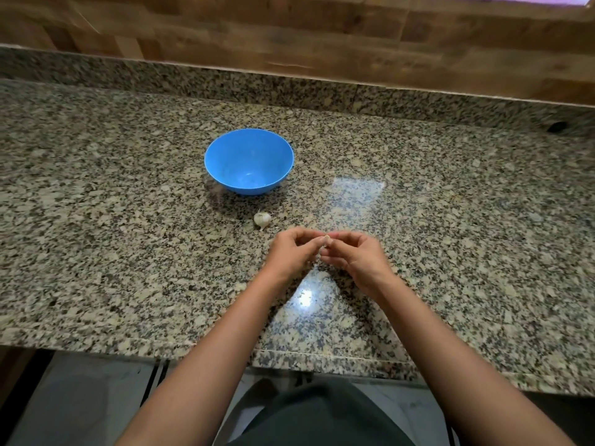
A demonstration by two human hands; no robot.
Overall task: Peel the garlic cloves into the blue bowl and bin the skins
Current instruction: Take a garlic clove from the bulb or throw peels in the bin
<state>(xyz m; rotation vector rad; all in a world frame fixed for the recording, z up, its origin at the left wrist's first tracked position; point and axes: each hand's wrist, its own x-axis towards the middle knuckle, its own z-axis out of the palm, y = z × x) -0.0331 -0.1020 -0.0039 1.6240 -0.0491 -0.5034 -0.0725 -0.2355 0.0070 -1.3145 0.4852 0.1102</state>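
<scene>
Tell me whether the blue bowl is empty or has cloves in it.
Empty: the blue bowl stands upright, and its bare blue inside shows nothing in it.

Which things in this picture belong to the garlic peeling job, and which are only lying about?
For the job: blue bowl; garlic piece lying on the counter; clove pinched between left hand and right hand.

Not for the job: granite counter; dark hole at its far right; wooden wall.
</scene>
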